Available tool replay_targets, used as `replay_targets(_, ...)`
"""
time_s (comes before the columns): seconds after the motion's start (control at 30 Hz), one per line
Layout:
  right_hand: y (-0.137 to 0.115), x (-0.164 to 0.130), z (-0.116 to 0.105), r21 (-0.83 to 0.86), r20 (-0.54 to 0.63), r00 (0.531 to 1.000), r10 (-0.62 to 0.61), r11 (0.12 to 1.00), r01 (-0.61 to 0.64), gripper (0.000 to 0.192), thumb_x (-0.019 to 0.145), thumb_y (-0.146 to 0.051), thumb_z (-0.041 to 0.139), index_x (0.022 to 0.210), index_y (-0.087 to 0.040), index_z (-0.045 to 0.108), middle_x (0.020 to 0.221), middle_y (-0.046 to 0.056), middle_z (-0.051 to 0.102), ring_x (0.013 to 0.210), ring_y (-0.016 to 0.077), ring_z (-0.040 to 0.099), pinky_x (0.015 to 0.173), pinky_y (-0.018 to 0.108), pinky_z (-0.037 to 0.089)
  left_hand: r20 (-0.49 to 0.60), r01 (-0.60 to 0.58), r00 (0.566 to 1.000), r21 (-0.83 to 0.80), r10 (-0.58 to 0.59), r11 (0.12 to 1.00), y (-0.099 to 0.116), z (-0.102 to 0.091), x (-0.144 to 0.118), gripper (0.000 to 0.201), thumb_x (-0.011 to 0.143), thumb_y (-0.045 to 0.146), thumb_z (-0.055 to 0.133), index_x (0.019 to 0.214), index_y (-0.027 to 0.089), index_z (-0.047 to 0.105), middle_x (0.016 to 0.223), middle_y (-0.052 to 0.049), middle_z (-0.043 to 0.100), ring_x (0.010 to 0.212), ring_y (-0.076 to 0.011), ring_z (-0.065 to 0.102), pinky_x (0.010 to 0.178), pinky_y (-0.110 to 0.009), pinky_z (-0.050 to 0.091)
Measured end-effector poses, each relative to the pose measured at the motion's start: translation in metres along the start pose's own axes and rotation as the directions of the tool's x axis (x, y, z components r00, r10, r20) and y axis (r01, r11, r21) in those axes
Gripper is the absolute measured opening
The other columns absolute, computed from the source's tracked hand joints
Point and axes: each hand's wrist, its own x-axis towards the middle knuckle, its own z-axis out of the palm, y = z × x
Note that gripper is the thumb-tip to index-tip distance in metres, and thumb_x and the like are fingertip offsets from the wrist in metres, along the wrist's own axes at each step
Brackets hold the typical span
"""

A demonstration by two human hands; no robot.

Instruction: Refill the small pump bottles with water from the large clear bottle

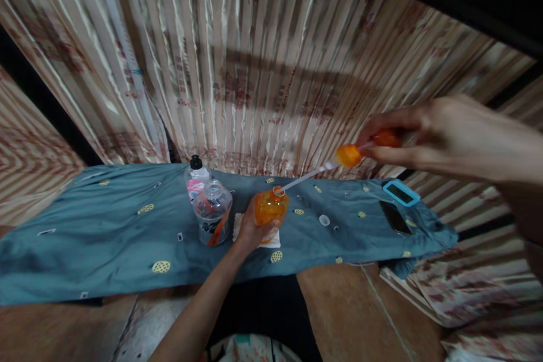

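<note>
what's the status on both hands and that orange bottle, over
Left hand gripping orange bottle upright on the blue cloth. Right hand holds pump head, tube tip at bottle mouth. Clear bottle close beside, left.

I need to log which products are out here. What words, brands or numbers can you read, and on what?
No text is legible.
Clear bottle: dark and orange label, print too blurred.
Pink-labelled bottle: label too small to read.
Orange bottle in the left hand: no label visible.
Curtain: reddish marks, unreadable.
</note>
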Motion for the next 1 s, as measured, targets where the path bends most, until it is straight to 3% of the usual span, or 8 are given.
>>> replay_targets(0.1, -0.021, 0.023, 0.050, -0.297, 0.195, 0.961, -0.197, 0.922, 0.249, 0.028, 0.076, 0.012, 0.084, 0.067, -0.014, 0.080, 0.045, -0.015, 0.053, 0.048, -0.0028, 0.038, 0.056, 0.016, 0.020, -0.006, 0.007, 1.000, -0.020, -0.007, 1.000, 0.003, 0.000, -0.001, 0.079, 0.069, 0.047, 0.090, 0.139, 0.023, 0.065, 0.139, -0.012, 0.078, 0.131, -0.0374, 0.075, 0.119, -0.054, 0.060)
replay_targets(0.2, -0.011, 0.037, 0.094, -0.401, 0.462, 0.841, -0.282, 0.779, 0.482, 0.017, 0.087, 0.005, 0.081, 0.088, -0.012, 0.087, 0.066, -0.002, 0.067, 0.066, 0.0095, 0.050, 0.068, 0.025, 0.032, -0.018, -0.010, 1.000, -0.066, 0.009, 0.998, 0.007, 0.001, -0.002, 0.075, 0.068, 0.044, 0.092, 0.136, 0.025, 0.066, 0.135, -0.010, 0.079, 0.129, -0.0354, 0.076, 0.118, -0.050, 0.061)
replay_targets(0.3, 0.002, 0.045, 0.121, -0.475, 0.575, 0.778, -0.254, 0.670, 0.570, 0.020, 0.097, -0.006, 0.072, 0.112, -0.004, 0.084, 0.086, 0.012, 0.078, 0.080, 0.0216, 0.064, 0.070, 0.032, 0.032, -0.030, -0.038, 0.999, -0.099, 0.036, 0.994, 0.010, 0.003, -0.003, 0.074, 0.068, 0.041, 0.093, 0.135, 0.026, 0.066, 0.132, -0.008, 0.080, 0.128, -0.0347, 0.076, 0.116, -0.048, 0.061)
replay_targets(0.43, 0.007, 0.054, 0.133, -0.512, 0.621, 0.752, -0.219, 0.614, 0.601, 0.023, 0.101, -0.014, 0.071, 0.120, -0.007, 0.080, 0.097, 0.012, 0.080, 0.090, 0.0233, 0.069, 0.074, 0.032, 0.039, -0.033, -0.054, 0.998, -0.128, 0.050, 0.990, 0.008, 0.005, -0.003, 0.075, 0.069, 0.040, 0.093, 0.137, 0.024, 0.065, 0.132, -0.009, 0.080, 0.126, -0.0346, 0.077, 0.114, -0.047, 0.062)
replay_targets(0.67, 0.009, 0.062, 0.137, -0.439, 0.630, 0.737, -0.242, 0.673, 0.596, 0.018, 0.096, -0.012, 0.075, 0.112, -0.009, 0.083, 0.093, 0.010, 0.077, 0.090, 0.0240, 0.069, 0.078, 0.033, 0.043, -0.016, -0.066, 0.998, -0.123, 0.065, 0.990, -0.003, 0.004, -0.002, 0.073, 0.071, 0.041, 0.094, 0.137, 0.024, 0.066, 0.134, -0.011, 0.079, 0.128, -0.0357, 0.076, 0.114, -0.051, 0.062)
replay_targets(0.8, 0.030, 0.067, 0.128, -0.276, 0.562, 0.769, -0.306, 0.806, 0.523, 0.071, 0.088, -0.025, 0.088, 0.152, -0.006, 0.067, 0.103, 0.015, 0.082, 0.098, 0.0332, 0.076, 0.086, 0.040, 0.052, 0.006, -0.070, 0.997, -0.121, 0.071, 0.990, -0.008, 0.002, -0.002, 0.076, 0.075, 0.041, 0.094, 0.143, 0.025, 0.064, 0.139, -0.010, 0.078, 0.129, -0.0347, 0.076, 0.115, -0.051, 0.061)
replay_targets(0.9, 0.071, 0.068, 0.119, -0.049, 0.448, 0.826, -0.343, 0.913, 0.405, 0.116, 0.077, -0.054, 0.094, 0.171, -0.008, 0.045, 0.137, 0.023, 0.077, 0.123, 0.0391, 0.075, 0.106, 0.051, 0.058, 0.012, -0.105, 0.994, -0.099, 0.107, 0.990, -0.011, 0.001, -0.002, 0.077, 0.076, 0.043, 0.094, 0.145, 0.024, 0.064, 0.140, -0.011, 0.077, 0.130, -0.0363, 0.074, 0.119, -0.054, 0.058)
replay_targets(1.0, 0.119, 0.063, 0.126, 0.209, 0.373, 0.863, -0.340, 0.937, 0.279, 0.112, 0.078, -0.073, 0.084, 0.166, -0.011, 0.051, 0.154, 0.024, 0.070, 0.144, 0.0383, 0.068, 0.118, 0.056, 0.057, 0.004, -0.115, 0.993, -0.090, 0.116, 0.989, -0.014, 0.001, -0.001, 0.078, 0.076, 0.044, 0.095, 0.145, 0.024, 0.064, 0.141, -0.013, 0.076, 0.133, -0.0377, 0.072, 0.122, -0.057, 0.055)
